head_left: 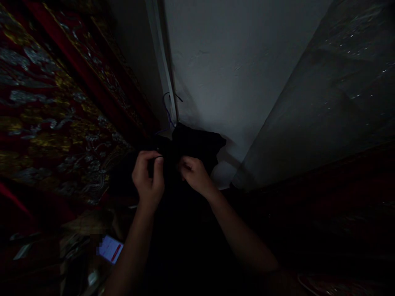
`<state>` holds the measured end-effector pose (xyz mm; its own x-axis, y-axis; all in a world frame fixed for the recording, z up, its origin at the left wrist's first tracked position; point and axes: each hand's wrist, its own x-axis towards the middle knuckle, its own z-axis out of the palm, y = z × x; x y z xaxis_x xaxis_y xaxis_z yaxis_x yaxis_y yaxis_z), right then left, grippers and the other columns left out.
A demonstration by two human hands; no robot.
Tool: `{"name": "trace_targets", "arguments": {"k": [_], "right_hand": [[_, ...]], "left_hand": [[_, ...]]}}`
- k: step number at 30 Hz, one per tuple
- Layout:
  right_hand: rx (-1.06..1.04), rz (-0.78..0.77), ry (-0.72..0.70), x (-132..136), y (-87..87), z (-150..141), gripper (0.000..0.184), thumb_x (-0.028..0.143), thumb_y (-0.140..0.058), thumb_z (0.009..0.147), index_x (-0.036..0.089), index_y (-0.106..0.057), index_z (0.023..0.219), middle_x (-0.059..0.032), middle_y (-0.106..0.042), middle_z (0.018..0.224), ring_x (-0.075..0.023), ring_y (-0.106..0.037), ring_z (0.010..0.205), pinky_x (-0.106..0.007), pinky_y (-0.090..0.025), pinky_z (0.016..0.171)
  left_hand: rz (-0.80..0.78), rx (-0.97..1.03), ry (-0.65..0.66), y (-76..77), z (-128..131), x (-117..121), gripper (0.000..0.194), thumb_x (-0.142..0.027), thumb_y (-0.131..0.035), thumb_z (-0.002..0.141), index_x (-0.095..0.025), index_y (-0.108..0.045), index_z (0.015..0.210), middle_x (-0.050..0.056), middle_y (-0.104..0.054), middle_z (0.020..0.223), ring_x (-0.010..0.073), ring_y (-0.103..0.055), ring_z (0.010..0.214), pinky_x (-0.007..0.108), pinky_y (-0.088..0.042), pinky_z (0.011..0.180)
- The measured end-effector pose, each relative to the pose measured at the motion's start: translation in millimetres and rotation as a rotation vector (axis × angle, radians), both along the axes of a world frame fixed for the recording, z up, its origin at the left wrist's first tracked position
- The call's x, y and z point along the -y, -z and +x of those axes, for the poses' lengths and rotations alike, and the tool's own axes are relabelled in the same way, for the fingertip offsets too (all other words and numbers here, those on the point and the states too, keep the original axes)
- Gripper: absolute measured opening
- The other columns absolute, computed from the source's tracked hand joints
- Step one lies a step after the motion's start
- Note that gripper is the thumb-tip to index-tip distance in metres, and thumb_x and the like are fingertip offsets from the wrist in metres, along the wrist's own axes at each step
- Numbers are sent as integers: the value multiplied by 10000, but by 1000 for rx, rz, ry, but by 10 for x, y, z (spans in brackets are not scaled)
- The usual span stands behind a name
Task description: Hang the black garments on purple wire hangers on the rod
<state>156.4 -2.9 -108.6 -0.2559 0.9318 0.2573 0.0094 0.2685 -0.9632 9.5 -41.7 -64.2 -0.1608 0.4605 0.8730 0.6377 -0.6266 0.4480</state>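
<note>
A piece of black cloth [197, 142] spreads in front of me against the pale wall; its folds are lost in the dark. My left hand [148, 174] is closed, thumb and forefinger pinching a thin dark edge of this cloth. Close by on the right, my right hand [194, 172] is curled with its fingertips drawn together at the cloth. What lies between those fingertips is too dark to make out. The two hands are a short gap apart, both at the near side of the cloth.
A red panel with gold and silver relief [52, 119] rises on the left. Beside a narrow pale strip [163, 61] with a purple cord [167, 107] stands a white wall [234, 70]. Glossy clear sheeting [339, 94] covers the right. A lit phone [111, 249] lies lower left among clutter.
</note>
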Motion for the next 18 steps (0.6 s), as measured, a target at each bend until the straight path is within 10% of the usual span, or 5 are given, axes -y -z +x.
{"name": "trace_targets", "arguments": {"k": [6, 12, 18], "right_hand": [[-73, -52, -34, 79, 76, -18, 235, 355, -550, 873, 196, -551, 701, 48, -525, 519, -101, -498, 504, -223, -359, 532], [-112, 125, -78, 110, -303, -35, 305, 485, -540, 942, 209, -537, 813, 42, -562, 634, -100, -524, 574, -217, -393, 555], [-35, 187, -68, 61, -295, -58, 286, 409, -499, 959, 207, -513, 758, 39, -532, 613, -104, -498, 562, -228, -381, 560]], "left_hand": [[-107, 32, -5, -216, -171, -3, 136, -322, -599, 941, -193, -636, 918, 7, -630, 857, 153, -611, 827, 279, -485, 786], [-264, -136, 149, -31, -117, -2, 113, -309, -594, 943, -203, -630, 929, 13, -652, 874, 162, -623, 843, 285, -499, 789], [-226, -113, 118, 34, -59, -26, 111, -297, -584, 946, -198, -624, 915, 13, -646, 862, 158, -619, 825, 281, -496, 771]]}}
